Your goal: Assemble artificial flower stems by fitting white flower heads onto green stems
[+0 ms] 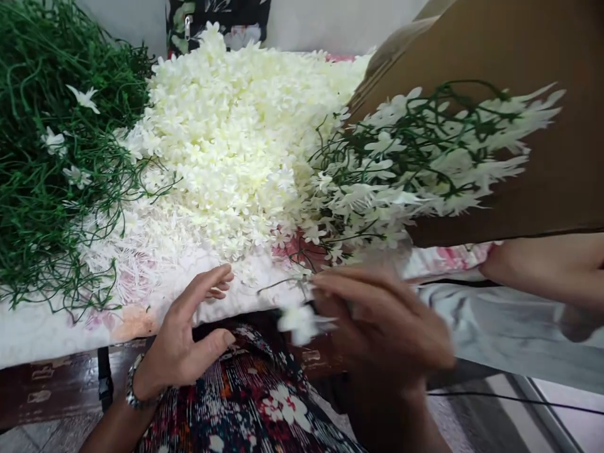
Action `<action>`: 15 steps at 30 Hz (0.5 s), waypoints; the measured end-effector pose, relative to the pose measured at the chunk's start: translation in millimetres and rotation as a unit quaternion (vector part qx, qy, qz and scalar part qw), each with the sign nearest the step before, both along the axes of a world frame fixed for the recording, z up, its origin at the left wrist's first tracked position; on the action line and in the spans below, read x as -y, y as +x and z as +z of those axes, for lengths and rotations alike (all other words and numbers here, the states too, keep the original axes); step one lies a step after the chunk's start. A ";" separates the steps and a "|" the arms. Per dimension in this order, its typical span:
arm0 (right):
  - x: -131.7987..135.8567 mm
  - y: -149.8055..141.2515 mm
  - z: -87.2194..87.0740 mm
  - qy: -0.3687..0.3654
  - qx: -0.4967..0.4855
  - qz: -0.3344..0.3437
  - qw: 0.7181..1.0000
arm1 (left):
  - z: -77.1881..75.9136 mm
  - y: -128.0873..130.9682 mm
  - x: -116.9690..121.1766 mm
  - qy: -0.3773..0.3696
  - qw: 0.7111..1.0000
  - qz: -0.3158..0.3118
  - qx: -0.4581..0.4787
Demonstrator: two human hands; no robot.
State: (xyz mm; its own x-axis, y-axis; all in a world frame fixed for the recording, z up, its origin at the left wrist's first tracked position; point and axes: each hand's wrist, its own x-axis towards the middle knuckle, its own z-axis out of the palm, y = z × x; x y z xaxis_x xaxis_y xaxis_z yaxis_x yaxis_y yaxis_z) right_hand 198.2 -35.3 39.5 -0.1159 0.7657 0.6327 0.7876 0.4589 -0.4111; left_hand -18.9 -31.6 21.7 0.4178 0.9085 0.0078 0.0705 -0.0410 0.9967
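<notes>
My left hand (191, 330) hovers at the near edge of the table with its thumb and fingers apart and nothing between them. Fingertips of my right hand (384, 321), slightly blurred, are pinched on an artificial flower (299, 322) with white petals and a thin dark stem pointing left. Beyond both hands lies a large heap of loose white flower heads (231, 138). Right of that heap, white flowers on green stems (391, 163) are piled against a cardboard box. Thin white bits (151, 242) are scattered on the cloth left of centre.
A tall mass of green plastic stems (56, 138) covers the left side. The cardboard box (472, 56) stands at the right. Another person's arm (547, 270) rests at the right edge. A floral cloth (28, 333) covers the table, and a black patterned bag (236, 16) sits behind.
</notes>
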 end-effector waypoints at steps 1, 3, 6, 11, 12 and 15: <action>0.6 12.5 -1.1 0.055 0.015 -0.039 0.998 | -1.1 -0.8 0.2 0.011 1.000 0.001 -0.010; -0.3 35.1 -8.8 0.101 0.073 -0.128 0.984 | -3.7 -1.6 0.6 0.030 0.999 0.013 -0.028; -3.8 56.6 -27.4 0.013 0.155 -0.149 0.977 | -7.1 -1.2 1.6 0.048 0.996 0.054 -0.053; -4.7 65.3 -37.1 -0.073 0.153 -0.124 0.978 | -7.9 -6.3 4.9 0.074 0.984 0.141 -0.078; -2.8 66.7 -34.0 -0.069 0.141 -0.117 0.981 | -7.1 -8.9 5.7 0.083 0.981 0.160 -0.077; 13.0 74.3 -19.6 -0.026 0.094 -0.133 0.986 | -4.3 -18.8 7.7 0.121 0.963 0.229 -0.072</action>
